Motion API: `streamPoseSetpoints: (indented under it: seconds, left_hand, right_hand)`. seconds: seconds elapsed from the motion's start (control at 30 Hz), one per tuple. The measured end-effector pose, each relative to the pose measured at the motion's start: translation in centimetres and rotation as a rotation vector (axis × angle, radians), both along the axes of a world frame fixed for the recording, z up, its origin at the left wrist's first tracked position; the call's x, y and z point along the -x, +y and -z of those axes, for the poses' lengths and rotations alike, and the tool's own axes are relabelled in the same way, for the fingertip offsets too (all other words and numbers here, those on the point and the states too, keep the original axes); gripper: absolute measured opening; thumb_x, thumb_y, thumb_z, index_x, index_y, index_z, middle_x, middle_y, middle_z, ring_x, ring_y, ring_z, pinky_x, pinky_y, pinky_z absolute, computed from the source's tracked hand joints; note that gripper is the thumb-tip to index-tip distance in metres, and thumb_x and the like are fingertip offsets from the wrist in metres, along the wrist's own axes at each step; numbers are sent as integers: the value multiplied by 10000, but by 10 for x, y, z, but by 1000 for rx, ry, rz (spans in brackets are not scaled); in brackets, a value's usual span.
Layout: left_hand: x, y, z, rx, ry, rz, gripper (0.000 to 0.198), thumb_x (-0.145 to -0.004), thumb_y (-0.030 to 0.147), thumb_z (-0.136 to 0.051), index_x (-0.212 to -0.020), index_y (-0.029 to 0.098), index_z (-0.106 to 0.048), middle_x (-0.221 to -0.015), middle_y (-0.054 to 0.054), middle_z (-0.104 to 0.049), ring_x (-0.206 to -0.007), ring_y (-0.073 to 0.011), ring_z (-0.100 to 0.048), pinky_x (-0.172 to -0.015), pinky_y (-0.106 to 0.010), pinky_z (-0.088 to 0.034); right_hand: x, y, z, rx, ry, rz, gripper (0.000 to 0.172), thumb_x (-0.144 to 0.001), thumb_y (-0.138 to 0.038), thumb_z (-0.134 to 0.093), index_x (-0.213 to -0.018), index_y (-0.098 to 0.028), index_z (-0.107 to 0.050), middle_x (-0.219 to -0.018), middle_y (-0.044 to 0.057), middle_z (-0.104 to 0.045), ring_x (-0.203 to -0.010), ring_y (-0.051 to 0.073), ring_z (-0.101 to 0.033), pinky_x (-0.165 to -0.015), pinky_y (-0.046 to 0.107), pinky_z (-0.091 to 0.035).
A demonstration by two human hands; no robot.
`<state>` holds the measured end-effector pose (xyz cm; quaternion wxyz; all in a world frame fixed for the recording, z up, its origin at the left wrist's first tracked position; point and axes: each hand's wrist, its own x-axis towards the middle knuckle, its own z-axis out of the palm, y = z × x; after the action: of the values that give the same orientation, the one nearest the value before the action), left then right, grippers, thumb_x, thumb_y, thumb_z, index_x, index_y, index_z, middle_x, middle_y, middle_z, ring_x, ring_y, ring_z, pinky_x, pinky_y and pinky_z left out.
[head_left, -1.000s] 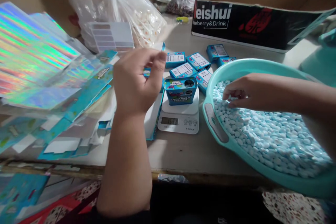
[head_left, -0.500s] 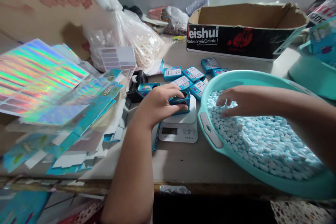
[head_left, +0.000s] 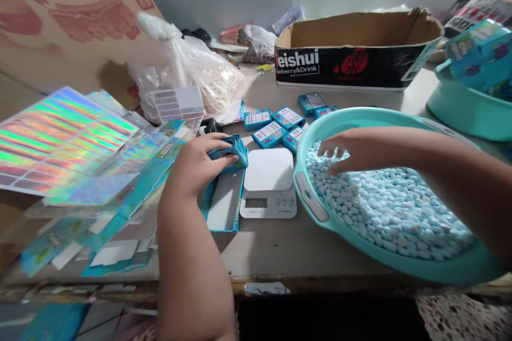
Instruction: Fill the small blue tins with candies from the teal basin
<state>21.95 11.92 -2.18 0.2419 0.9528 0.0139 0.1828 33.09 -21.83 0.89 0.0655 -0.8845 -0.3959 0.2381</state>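
A person's left hand (head_left: 196, 165) is gripping a small blue candy tin (head_left: 232, 150) by its sides, holding it tilted just left of a white digital scale (head_left: 269, 181) whose platform is standing bare. The tin is hovering over an opened flat carton (head_left: 224, 208) lying beside the scale on the table (head_left: 280, 250). The right hand (head_left: 352, 149) is resting palm-down, fingers curled, on pale blue candies (head_left: 392, 213) filling a teal basin (head_left: 316, 205); whether it is pinching any cannot be told. Labelled small boxes (head_left: 272, 125) are lying behind the scale, near a Meishui cardboard box (head_left: 348, 66); holographic sticker sheets (head_left: 60, 138) are fanning out at left. The tin appears to be travelling clear of the scale. Setting it down would call for a level, steady release, with the cluttered cartons crowding close.
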Motion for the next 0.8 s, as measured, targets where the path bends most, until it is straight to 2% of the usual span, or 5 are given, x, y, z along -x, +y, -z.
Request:
streamPoseSetpoints:
  seconds: [0.27, 0.4, 0.5, 0.7, 0.8]
  left_hand:
    - [4, 2, -4, -143, -12, 63, 122, -778, 278, -697, -862, 275, -785, -1213, -3, -727, -1121, -285, -651, -1008, -453, -504]
    - [2, 2, -3, -122, -17, 83, 119, -770, 258, -692, -848, 269, -781, -1228, 3, -723, -1133, -276, -646, -1027, -458, -496]
    - [-4, 3, 3, -120, -23, 89, 125, -774, 257, -682, -862, 256, -772, -1284, -2, -694, -1242, -270, -595, -1091, -448, -462]
    - [-8, 9, 15, -45, 149, 47, 168, -739, 244, -672, -901, 226, -715, -1418, -32, -604, -1363, -286, -510, -1160, -434, -403]
    - [-5, 2, 10, -42, 62, -27, 233, -737, 251, -682, -962, 242, -623, -1418, -39, -600, -1310, -285, -553, -1102, -418, -453]
  right_hand:
    - [-5, -5, 2, -19, -7, -7, 514, -852, -561, -591, -1247, -237, -644, -1123, 78, -702, -891, 245, -657, -747, 370, -487]
    - [-8, -6, 9, -36, 8, -19, 531, -850, -581, -593, -1250, -236, -642, -1122, 86, -704, -898, 251, -662, -747, 370, -486]
    - [-8, -5, 10, -19, 0, -14, 533, -843, -589, -603, -1255, -253, -639, -1104, 77, -709, -905, 257, -664, -755, 383, -489]
    - [-6, -3, 7, -24, 7, -24, 498, -845, -556, -607, -1231, -243, -651, -1120, 79, -706, -914, 255, -662, -758, 378, -485]
    - [-4, -3, 5, -26, 10, -19, 507, -843, -561, -606, -1236, -244, -649, -1118, 80, -704, -908, 254, -660, -751, 372, -481]
